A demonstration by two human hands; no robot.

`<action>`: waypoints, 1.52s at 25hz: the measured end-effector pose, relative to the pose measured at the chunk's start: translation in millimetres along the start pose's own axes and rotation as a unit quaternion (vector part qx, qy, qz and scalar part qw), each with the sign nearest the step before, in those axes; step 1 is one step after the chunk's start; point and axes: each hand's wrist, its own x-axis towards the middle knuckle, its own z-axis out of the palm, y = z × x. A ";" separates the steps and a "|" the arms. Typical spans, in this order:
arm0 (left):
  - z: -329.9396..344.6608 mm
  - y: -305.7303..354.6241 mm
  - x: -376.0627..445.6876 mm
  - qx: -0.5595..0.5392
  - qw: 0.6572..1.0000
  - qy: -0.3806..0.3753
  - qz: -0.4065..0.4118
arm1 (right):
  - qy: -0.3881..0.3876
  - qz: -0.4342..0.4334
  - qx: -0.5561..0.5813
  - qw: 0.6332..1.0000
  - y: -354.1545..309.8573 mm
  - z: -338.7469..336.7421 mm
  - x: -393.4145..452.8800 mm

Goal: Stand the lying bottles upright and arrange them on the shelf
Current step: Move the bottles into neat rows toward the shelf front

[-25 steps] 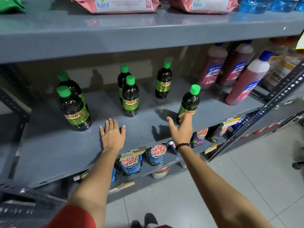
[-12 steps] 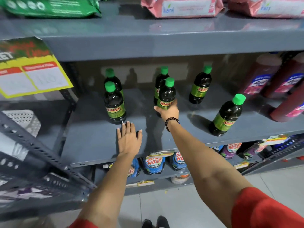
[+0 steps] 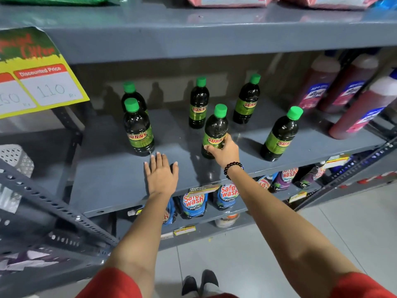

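Observation:
Several dark Sunny bottles with green caps stand upright on the grey shelf (image 3: 120, 181). My right hand (image 3: 224, 150) grips the lower part of the middle front bottle (image 3: 216, 127), which stands near the shelf's centre. My left hand (image 3: 161, 174) lies flat and open on the shelf board, just in front of the left front bottle (image 3: 138, 130). Another bottle (image 3: 131, 93) stands behind that one. Two stand at the back, the back middle bottle (image 3: 198, 104) and the back right bottle (image 3: 247, 100). The right front bottle (image 3: 280, 136) stands alone.
Large reddish bottles (image 3: 361, 108) fill the shelf's right end. A yellow price sign (image 3: 40, 80) hangs at the upper left. Safe Wash pouches (image 3: 193, 203) sit on the shelf below. Pink packs (image 3: 227, 1) lie on the upper shelf. A slanted metal brace (image 3: 53, 205) crosses the left.
My right hand left the right front bottle, reached left and took hold of the middle front bottle, then drew it forward away from the one behind. My view shifted left. The left hand stayed flat.

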 end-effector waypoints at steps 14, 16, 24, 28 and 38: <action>0.2 -0.3 0.1 -0.008 1.000 0.003 0.007 | -0.011 -0.004 -0.010 1.000 18.0 -15.9 -32.1; 0.1 -1.0 0.9 -0.010 1.000 0.005 0.007 | -0.008 0.005 0.003 1.000 21.3 -12.6 -35.8; -4.4 -4.4 -2.4 -0.036 0.998 0.045 0.003 | 0.012 -0.081 -0.048 0.995 35.9 16.6 -86.1; -20.8 -31.2 -9.7 -0.032 0.997 0.063 -0.029 | -0.053 -0.156 -0.053 0.985 5.3 52.0 -88.2; -45.6 -124.8 -7.0 0.007 0.997 0.021 -0.077 | -0.111 -0.085 -0.028 0.990 -95.6 158.9 -42.3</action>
